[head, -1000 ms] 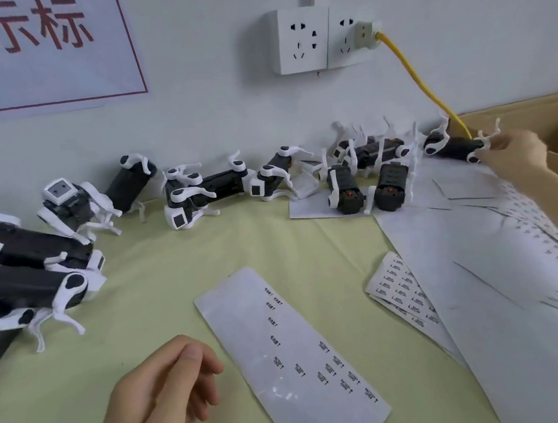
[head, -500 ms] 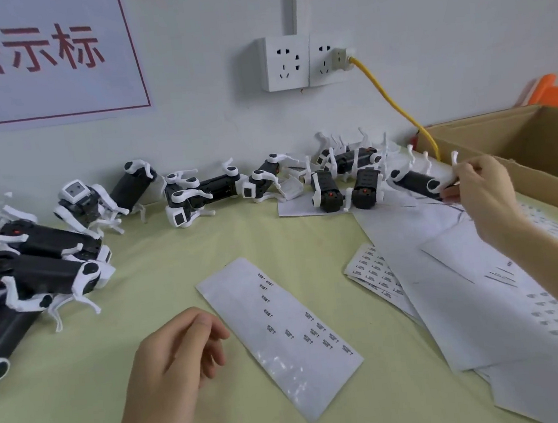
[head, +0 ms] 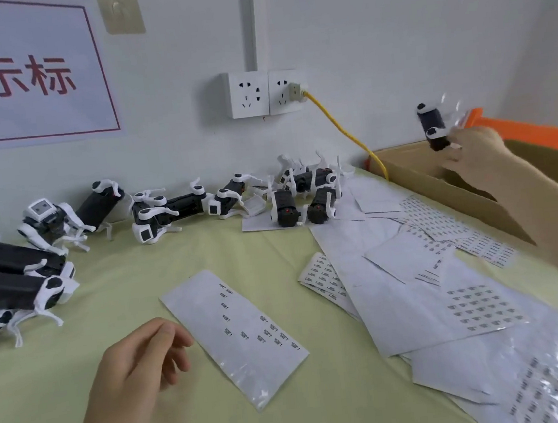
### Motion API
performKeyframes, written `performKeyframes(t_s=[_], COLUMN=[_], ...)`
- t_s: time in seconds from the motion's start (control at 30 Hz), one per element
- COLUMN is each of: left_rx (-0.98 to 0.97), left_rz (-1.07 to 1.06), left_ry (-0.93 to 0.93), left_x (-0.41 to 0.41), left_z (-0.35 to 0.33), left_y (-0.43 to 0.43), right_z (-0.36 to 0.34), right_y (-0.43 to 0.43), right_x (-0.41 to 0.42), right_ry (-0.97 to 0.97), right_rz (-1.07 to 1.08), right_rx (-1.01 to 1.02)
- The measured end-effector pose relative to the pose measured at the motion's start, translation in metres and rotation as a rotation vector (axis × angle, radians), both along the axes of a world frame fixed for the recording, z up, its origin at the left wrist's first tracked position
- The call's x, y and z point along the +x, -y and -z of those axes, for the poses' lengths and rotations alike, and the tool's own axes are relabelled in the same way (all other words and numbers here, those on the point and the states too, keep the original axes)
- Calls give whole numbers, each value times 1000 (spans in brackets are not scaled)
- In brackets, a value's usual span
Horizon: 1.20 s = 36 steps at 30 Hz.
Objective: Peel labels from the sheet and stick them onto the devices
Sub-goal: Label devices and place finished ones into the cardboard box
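A label sheet (head: 238,332) with a few small printed labels lies on the yellow-green table, just right of my left hand (head: 139,367), which rests with loosely curled fingers and holds nothing. My right hand (head: 474,153) grips a black-and-white robot-dog device (head: 432,126) and holds it upright in the air above the cardboard box (head: 440,187). More devices (head: 174,208) lie in a row along the wall, with several others (head: 16,280) piled at the left edge.
Several other label sheets (head: 416,286) overlap across the right side of the table. A yellow cable (head: 344,128) runs from the wall socket (head: 265,92) down behind the box. An orange crate (head: 531,133) stands behind the box.
My right hand has lifted the device off the table and raised it up and to the right, over the box. My left hand has stayed by the label sheet.
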<state>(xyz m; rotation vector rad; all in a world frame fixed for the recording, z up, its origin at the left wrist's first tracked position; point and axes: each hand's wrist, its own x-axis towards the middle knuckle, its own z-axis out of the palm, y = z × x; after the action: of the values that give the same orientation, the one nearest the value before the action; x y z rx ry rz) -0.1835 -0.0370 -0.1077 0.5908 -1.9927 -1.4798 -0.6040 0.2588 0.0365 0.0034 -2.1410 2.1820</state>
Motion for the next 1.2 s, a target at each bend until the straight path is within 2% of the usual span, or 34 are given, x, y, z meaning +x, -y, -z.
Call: performKeyframes(t_s=[0.1, 0.17, 0.4, 0.57, 0.73, 1.07, 1.2], left_rx=[16, 5, -22, -22, -13, -102, -112], left_rz=[11, 27, 33, 50, 25, 4, 14], left_ry=[3, 10, 27, 51, 56, 125, 138], left_x=[-2, -3, -3, -4, -3, -3, -6], left_z=[2, 2, 1, 1, -6, -13, -10], left_y=[0, -1, -1, -5, -10, -12, -9], right_z=[23, 46, 98, 86, 77, 88, 88], right_y=[-1, 11, 87, 154, 228, 358, 397], right_x=[-21, -14, 39, 73, 105, 175, 192], right_ry=[70, -18, -289, -522, -738, -1002, -894], right_rz=[36, 63, -112, -339, -449, -673, -827], right_rx=[427, 611, 587, 794, 911, 1102, 1144])
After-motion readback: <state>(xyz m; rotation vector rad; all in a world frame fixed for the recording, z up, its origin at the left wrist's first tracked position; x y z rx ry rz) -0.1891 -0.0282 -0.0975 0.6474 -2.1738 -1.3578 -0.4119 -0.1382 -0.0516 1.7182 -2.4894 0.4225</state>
